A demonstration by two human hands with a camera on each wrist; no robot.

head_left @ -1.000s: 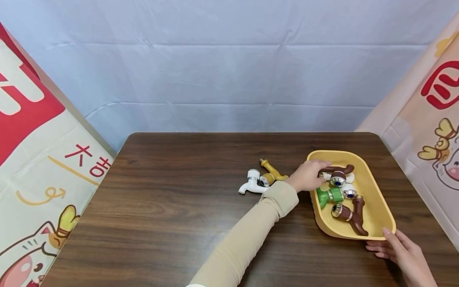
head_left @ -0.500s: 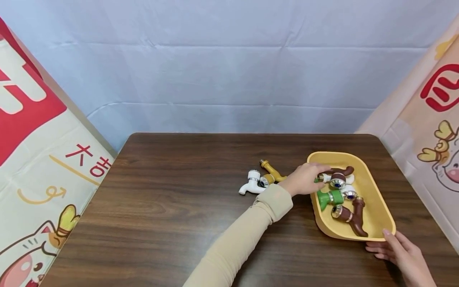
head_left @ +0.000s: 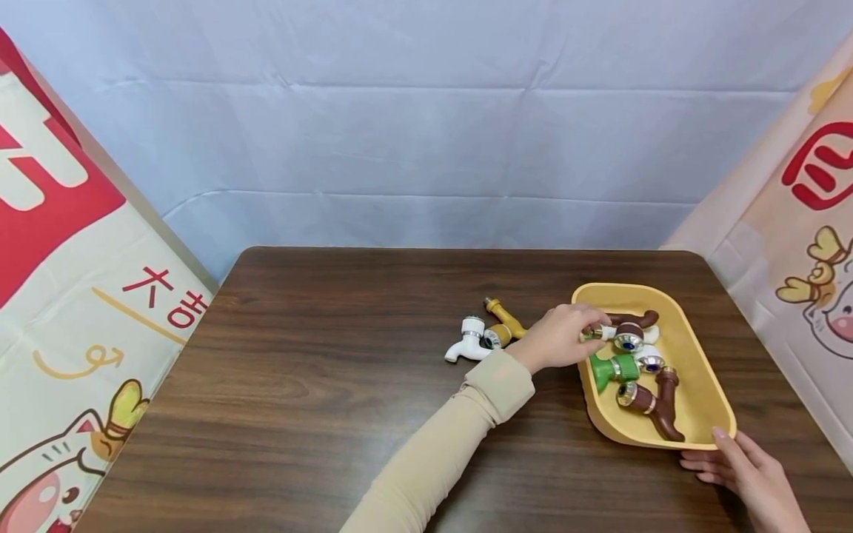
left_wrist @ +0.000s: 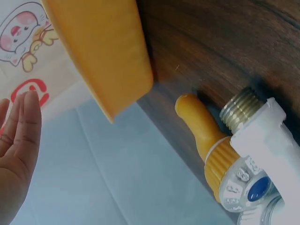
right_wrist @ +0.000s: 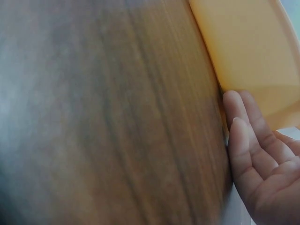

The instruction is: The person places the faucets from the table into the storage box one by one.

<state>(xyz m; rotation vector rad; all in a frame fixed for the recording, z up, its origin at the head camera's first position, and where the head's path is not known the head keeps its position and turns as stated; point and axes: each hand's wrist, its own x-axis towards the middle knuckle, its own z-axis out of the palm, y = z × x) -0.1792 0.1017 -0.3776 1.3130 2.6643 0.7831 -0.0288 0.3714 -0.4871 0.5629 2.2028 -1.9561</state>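
Note:
My left hand (head_left: 558, 337) reaches over the left rim of a yellow plastic tray (head_left: 700, 385), thumb and fingers apart beside the taps inside. In the left wrist view its fingers (left_wrist: 29, 124) look straight, with nothing seen between them. Close by in the tray lie a brown tap (head_left: 629, 334), a green tap (head_left: 616, 366) and a white tap (head_left: 649, 359), partly overlapping. Another brown tap (head_left: 660, 407) lies nearer the front. My right hand (head_left: 753, 470) holds the tray's front right corner, thumb on the rim and fingers (right_wrist: 238, 105) against the outer wall.
On the brown wooden table (head_left: 320, 385), left of the tray, a white tap (head_left: 469, 342) and a yellow tap (head_left: 506, 326) lie together, partly behind the left wrist. A pale cloth (head_left: 413, 148) hangs beyond the table, with printed banners (head_left: 73, 355) at the sides.
My left hand has drawn back a little to the left, uncovering more of the brown tap and the threaded end near it. The right hand and tray stay in place.

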